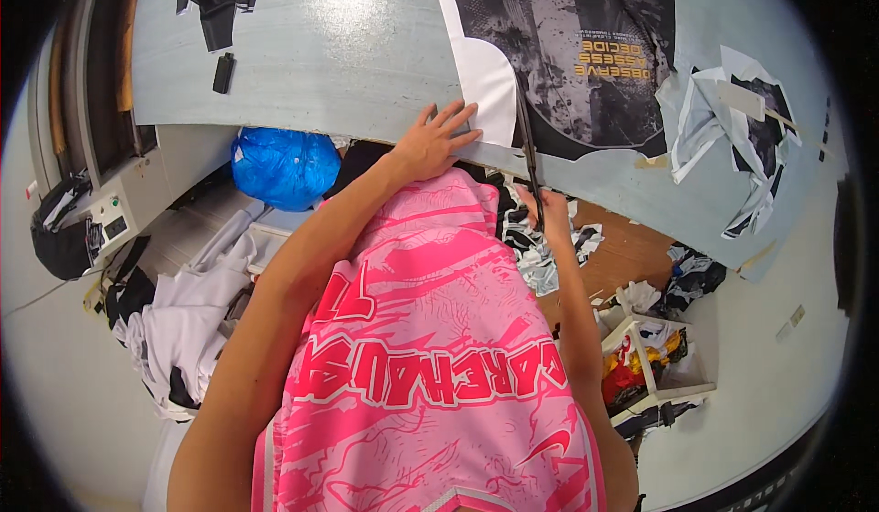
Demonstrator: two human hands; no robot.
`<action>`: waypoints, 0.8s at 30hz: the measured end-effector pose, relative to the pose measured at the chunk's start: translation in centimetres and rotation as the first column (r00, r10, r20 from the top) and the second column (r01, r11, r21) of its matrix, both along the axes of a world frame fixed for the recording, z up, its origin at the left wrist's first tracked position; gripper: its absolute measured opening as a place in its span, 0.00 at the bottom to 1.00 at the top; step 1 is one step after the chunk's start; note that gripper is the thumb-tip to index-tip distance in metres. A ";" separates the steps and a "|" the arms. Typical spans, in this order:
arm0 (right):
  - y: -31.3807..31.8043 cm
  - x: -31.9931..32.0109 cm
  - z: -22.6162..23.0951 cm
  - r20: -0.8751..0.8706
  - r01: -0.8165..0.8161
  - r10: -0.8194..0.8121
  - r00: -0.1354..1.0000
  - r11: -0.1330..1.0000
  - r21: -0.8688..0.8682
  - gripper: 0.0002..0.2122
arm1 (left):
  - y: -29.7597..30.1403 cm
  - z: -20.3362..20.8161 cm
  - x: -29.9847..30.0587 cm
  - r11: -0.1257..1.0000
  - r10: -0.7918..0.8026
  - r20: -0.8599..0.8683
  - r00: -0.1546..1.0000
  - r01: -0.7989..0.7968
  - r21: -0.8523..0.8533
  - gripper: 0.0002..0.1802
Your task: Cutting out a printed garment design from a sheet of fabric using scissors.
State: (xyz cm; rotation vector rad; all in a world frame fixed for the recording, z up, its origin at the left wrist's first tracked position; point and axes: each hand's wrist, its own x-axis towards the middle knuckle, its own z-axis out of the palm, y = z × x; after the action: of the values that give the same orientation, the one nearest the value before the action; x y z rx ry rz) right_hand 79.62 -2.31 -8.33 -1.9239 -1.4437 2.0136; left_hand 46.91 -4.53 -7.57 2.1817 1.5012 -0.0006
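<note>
My left hand lies spread, holding nothing, and my right hand grips the scissors at the table's near edge, where the dark printed panel seems trimmed rightward, its left white margin remaining.

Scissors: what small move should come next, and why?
Perhaps a short snip beside the dark printed fabric: the right hand holds the scissors, blades between that fabric and the white margin, which the left hand touches.

Head view (wide fisheye) looks down onto the table.
</note>
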 end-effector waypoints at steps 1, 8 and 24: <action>-0.3 0.5 0.0 0.019 -0.030 0.030 0.999 0.999 0.010 0.26 | -0.6 0.2 -0.1 1.000 0.002 0.008 1.000 -0.002 -0.003 0.38; 1.9 2.0 -0.3 0.018 -0.086 0.086 0.996 0.995 -0.050 0.26 | -0.1 -0.4 -0.2 0.967 0.248 0.134 0.960 -0.235 -0.102 0.39; 16.1 3.0 -3.1 0.036 -0.265 0.272 0.962 0.955 -0.135 0.24 | 7.1 -2.4 -1.2 0.963 0.259 0.002 0.966 -0.258 -0.078 0.47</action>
State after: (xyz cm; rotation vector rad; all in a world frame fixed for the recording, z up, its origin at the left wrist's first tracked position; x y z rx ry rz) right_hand 82.58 13.83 -11.43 -1.9356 -1.7129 2.2346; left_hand 45.70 2.54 -9.95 1.9078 1.7394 0.0410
